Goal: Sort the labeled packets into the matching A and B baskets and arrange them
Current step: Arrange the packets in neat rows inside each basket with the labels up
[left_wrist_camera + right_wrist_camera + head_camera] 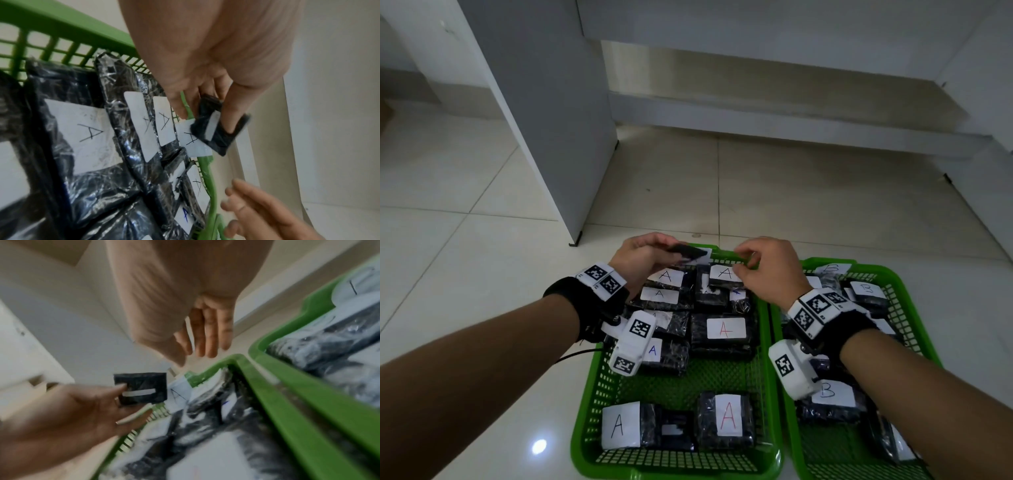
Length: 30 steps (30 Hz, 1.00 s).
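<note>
**Stock check: sorting close to finished, one packet in hand**

- Left hand (pixel 643 255): pinches a small black packet (pixel 688 253), held above the far edge of the left basket (pixel 599 377); its letter cannot be read
- Right hand (pixel 763 267): fingers loosely curled, holding nothing, just beside the packet over the same far rim
- Under and behind both hands: left basket holds packets marked A (pixel 726 328), some stacked, with bare mesh in the middle
- Beneath the right wrist: right basket (pixel 893 284) holds packets marked B (pixel 832 393)
- No loose packets seen on the floor
- Judged outstanding: placing the held packet, tidying the rows
</note>
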Tool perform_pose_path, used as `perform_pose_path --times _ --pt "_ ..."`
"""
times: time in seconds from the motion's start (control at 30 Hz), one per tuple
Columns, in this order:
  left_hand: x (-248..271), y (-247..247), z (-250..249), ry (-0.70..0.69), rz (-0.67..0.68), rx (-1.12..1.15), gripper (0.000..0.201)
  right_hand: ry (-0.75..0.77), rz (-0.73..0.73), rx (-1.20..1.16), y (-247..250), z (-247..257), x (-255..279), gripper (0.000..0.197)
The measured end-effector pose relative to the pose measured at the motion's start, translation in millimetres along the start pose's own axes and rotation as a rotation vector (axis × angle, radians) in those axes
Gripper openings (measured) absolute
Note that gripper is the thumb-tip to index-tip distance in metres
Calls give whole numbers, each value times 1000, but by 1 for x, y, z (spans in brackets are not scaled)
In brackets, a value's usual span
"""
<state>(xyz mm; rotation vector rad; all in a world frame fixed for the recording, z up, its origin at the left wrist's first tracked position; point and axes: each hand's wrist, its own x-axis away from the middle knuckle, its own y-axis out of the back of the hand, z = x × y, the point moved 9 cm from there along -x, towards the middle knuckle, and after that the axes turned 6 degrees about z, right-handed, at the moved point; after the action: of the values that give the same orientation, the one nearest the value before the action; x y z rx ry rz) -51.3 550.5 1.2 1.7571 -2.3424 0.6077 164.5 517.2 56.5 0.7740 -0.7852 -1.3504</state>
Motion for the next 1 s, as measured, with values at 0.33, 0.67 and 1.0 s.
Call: perform_pose_path --times 0.33,0.67,1.0 --pt "16 -20 -21 -176 191 -329 45 -301 222 -1109 -44 16 10 46" --pt "6 1 -12 -79 -6 -317 28 -360 166 -895 -44 9 8 52" --pt "-8 -12 -24 -351 -28 -1306 29 -58 228 348 -38 9 -4 27"
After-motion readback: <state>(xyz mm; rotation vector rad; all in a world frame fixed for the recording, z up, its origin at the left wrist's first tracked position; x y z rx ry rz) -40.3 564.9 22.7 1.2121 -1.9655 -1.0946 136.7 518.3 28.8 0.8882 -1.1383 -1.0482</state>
